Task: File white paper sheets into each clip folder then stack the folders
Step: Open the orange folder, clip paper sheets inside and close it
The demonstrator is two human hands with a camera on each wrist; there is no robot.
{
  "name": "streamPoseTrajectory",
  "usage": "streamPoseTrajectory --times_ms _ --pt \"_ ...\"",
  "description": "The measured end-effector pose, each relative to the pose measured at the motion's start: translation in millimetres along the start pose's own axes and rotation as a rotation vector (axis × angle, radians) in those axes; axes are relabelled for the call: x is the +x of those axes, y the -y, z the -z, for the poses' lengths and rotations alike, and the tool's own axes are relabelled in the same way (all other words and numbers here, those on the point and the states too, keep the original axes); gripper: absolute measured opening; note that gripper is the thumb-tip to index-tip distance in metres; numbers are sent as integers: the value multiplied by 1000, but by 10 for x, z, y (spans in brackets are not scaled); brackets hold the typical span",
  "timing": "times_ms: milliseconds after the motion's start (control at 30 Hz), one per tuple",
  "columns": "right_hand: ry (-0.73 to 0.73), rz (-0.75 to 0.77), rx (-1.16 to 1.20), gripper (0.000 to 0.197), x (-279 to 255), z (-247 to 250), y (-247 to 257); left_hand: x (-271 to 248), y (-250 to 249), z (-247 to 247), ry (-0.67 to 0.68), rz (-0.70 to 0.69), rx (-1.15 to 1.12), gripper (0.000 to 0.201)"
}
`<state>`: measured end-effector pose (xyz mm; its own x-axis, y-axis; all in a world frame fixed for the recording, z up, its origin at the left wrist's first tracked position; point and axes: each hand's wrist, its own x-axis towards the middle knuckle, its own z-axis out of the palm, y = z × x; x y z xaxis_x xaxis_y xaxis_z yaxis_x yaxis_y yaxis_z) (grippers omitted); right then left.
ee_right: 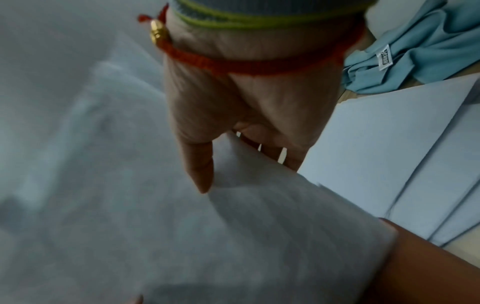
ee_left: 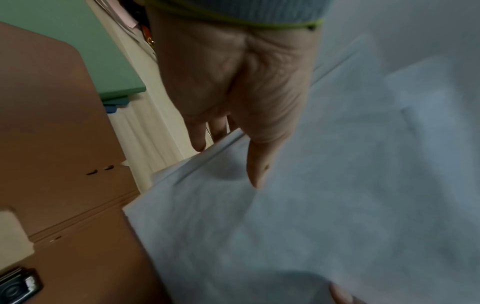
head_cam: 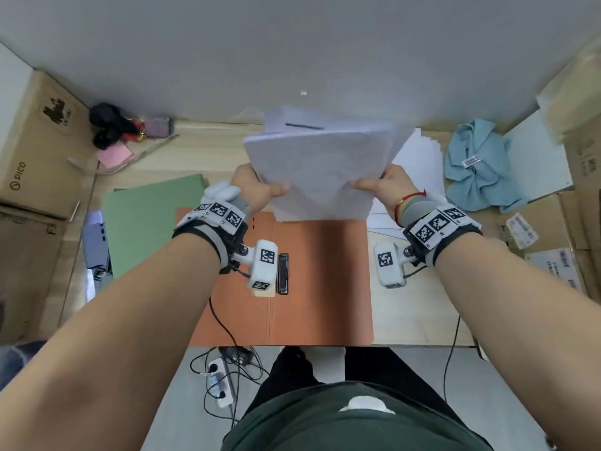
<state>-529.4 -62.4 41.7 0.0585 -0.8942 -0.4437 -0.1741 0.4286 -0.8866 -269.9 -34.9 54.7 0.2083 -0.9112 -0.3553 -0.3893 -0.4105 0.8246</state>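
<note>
I hold a wad of white paper sheets (head_cam: 322, 170) up above the table, tilted away from me. My left hand (head_cam: 257, 190) pinches its left edge, thumb on top and fingers underneath (ee_left: 255, 162). My right hand (head_cam: 383, 187) pinches the right edge the same way (ee_right: 200, 170). Below the sheets an orange clip folder (head_cam: 318, 281) lies open flat, its black clip (head_cam: 282, 273) near the spine. A green folder (head_cam: 146, 222) lies closed to the left, with other folders under it (ee_left: 116, 105).
More white sheets (head_cam: 419, 164) lie fanned on the table at the right, beside a crumpled blue cloth (head_cam: 481, 167). Cardboard boxes (head_cam: 35, 148) line both sides. Pink notes (head_cam: 114, 156) and dark clutter sit at the back left. Cables hang off the front edge.
</note>
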Motion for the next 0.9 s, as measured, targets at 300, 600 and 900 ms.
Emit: streamPoseTrajectory --times_ms 300,600,900 --pt "-62 5 59 27 -242 -61 -61 -193 -26 -98 -28 -50 -12 50" --pt "-35 -36 -80 44 -235 44 -219 -193 116 -179 88 -17 79 64" --pt "10 -22 -246 44 -164 27 -281 -50 251 -254 63 52 312 14"
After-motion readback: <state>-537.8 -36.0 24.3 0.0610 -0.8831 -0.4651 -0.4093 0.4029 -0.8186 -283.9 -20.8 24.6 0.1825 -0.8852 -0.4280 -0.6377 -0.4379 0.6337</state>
